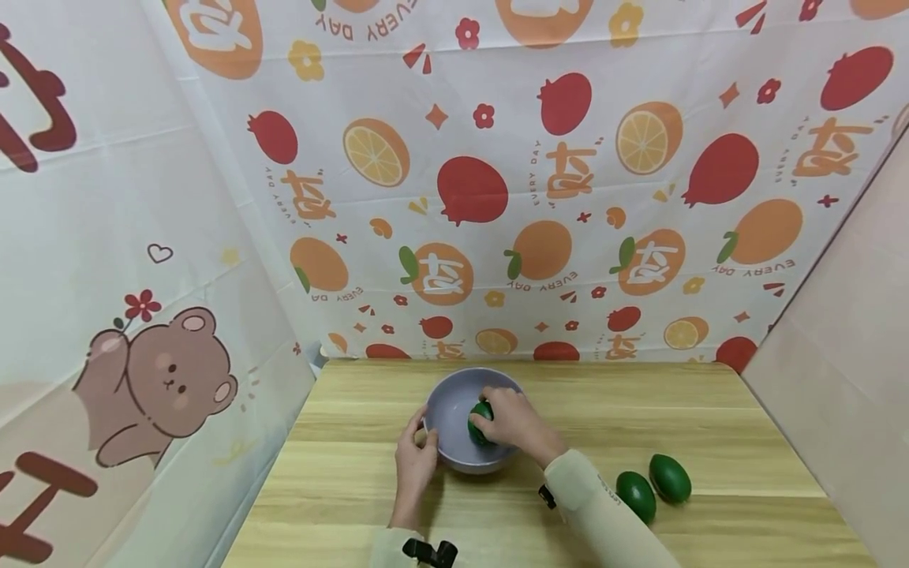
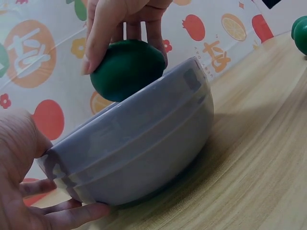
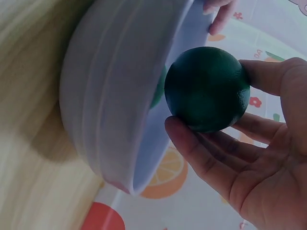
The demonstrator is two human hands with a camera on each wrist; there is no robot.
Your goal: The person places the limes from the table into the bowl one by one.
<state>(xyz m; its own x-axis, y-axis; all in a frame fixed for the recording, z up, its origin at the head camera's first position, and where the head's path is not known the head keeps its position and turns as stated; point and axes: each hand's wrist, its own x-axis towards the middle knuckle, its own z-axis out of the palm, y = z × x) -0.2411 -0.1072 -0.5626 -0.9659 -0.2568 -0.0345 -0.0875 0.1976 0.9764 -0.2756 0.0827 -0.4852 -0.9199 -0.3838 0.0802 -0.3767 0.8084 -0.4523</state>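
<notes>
Behind everything, filling the upper part of the frame, hangs a white cloth point(image 1: 529, 339) printed with fruit, and below it spreads the wooden table point(image 1: 746, 442). My right arm, in its pale sleeve point(image 1: 611, 521), slants up from the lower right toward the centre; my left comes up from the bottom edge, just left of centre, with a black wrist mount point(image 1: 429, 552) across it.

Between them, at lower centre, the grey-purple bowl point(image 1: 449, 406) stands on the table. My left hand point(image 1: 415, 461) holds its left side, thumb at the rim, fingers spread against the outer wall and reaching low toward the base. My right hand point(image 1: 513, 418) comes over the rim from the right, knuckles up, thumb and fingers curled round a green fruit point(image 2: 127, 72), which I grip above the bowl's inside. In my right wrist view a patch of green point(image 3: 159, 88) shows past the rim; whether it is another fruit or a reflection, I cannot tell.

At lower right, just beyond my sleeve, two more green fruits lie on the table side by side, the nearer one point(image 1: 635, 497) and the farther one point(image 1: 671, 478).
</notes>
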